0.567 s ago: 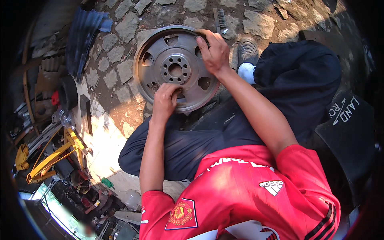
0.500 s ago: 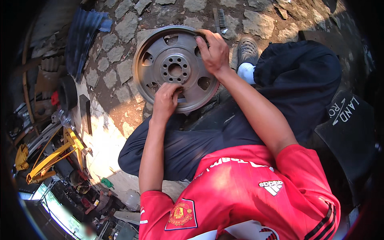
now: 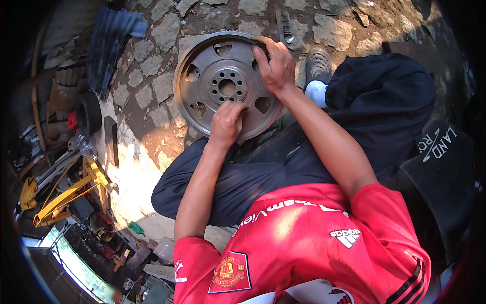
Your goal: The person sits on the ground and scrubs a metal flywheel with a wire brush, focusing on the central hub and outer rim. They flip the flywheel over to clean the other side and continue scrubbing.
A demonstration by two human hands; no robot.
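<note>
A round grey metal flywheel (image 3: 205,93) leans in front of my crossed legs. Several bolt holes ring its hub, larger windows pierce its face, and rust tints the rim. My right hand (image 3: 279,68) grips the rim at the upper right, thumb on the face side and fingers over the edge. Just below the hub, my left hand (image 3: 226,126) presses its bent, closed fingers against the face. Whatever those fingers hold, if anything, is hidden, and the hand covers the lowest window.
A wire brush (image 3: 284,25) lies on the stone paving (image 3: 164,33) beyond the flywheel. My shoe (image 3: 318,66) is right of the rim. To the left are a corrugated sheet (image 3: 109,48), a tire (image 3: 88,112), a yellow metal frame (image 3: 71,195) and cluttered tools.
My left hand has slid to the right across the flywheel's face, below the hub. My right hand keeps its grip on the rim. The whole view has shifted slightly.
</note>
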